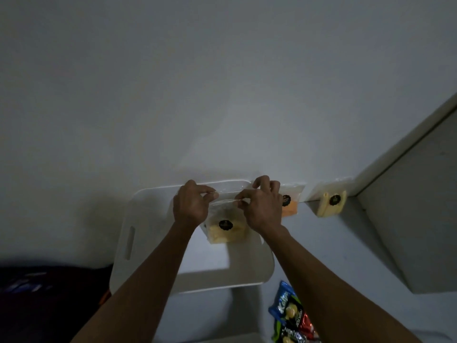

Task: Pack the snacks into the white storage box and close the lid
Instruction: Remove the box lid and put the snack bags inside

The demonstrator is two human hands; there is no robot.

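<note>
Head view: the left hand [191,204] and right hand [259,206] are both pinching the clear top edge of a snack bag [226,229], holding it over the open white box [148,233]. Two similar bags [289,200] [331,201] are leaning against the wall beyond, and chip packets [290,315] are lying near the box's front.
</note>
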